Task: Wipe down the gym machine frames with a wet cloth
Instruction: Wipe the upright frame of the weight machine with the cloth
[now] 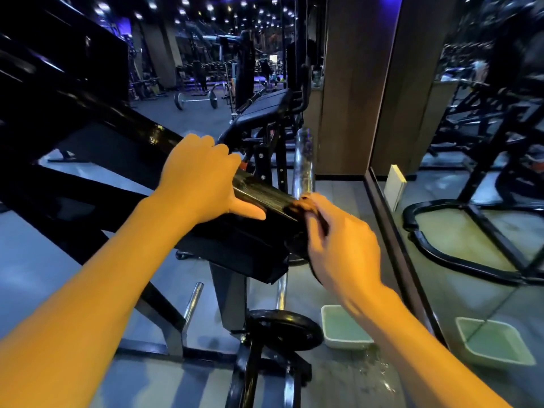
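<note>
cloth (306,206): mostly hidden by right hand (341,242) | mirror reflections: blurred

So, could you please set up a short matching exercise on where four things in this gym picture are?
Things:
1. left hand
2. small dark brown cloth
3. white rectangular basin of greenish water
4. black round weight plate

Places:
A. on the floor beside the mirror wall
B. low on the machine, left of the basin
C. gripping the sloping black metal frame beam from above
D. pinched in the right hand at the beam's lower end

Pairs: 1-C, 2-D, 3-A, 4-B
</note>
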Action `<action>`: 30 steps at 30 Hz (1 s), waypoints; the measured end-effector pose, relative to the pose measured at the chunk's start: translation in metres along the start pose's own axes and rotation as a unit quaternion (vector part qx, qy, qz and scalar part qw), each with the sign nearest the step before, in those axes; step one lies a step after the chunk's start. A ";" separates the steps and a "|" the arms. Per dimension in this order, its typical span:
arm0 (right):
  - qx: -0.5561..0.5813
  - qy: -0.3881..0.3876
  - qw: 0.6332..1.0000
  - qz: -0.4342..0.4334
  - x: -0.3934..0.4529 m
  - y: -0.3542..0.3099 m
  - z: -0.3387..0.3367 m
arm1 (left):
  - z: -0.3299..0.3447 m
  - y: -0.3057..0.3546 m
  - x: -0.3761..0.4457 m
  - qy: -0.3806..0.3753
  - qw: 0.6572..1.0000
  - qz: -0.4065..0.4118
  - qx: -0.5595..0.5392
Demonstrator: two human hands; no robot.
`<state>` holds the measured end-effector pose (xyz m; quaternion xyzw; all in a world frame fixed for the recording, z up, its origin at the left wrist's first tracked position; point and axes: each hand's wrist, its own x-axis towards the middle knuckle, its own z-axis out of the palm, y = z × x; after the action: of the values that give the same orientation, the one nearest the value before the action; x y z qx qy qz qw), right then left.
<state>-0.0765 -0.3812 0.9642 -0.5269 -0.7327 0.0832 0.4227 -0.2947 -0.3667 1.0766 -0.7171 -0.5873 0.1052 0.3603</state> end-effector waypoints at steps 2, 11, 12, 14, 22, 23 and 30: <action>0.030 -0.004 0.998 -0.047 0.016 -0.036 0.010 | 0.000 0.001 0.001 0.003 1.000 0.000 0.006; -0.095 -0.012 0.995 -0.010 -0.005 0.027 -0.012 | 0.001 0.001 0.000 0.001 1.000 0.007 0.010; -0.107 -0.012 0.994 0.012 -0.010 0.038 -0.016 | 0.001 0.001 0.000 0.001 1.000 0.007 0.011; -0.130 -0.017 0.991 0.040 -0.013 0.048 -0.019 | 0.001 0.001 0.001 0.004 1.000 0.006 0.014; 0.004 -0.008 0.998 -0.056 0.027 -0.052 0.016 | 0.006 0.000 0.003 0.018 1.000 -0.005 0.006; -0.005 -0.007 0.997 -0.073 0.032 -0.062 0.019 | 0.006 0.001 0.003 0.019 1.000 -0.008 -0.001; -0.047 -0.013 0.998 -0.028 -0.001 0.021 -0.007 | 0.006 0.000 0.001 0.016 1.000 0.001 0.007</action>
<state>-0.0566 -0.3759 0.9563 -0.5243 -0.7557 0.0431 0.3901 -0.2980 -0.3634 1.0727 -0.7170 -0.5797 0.0980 0.3745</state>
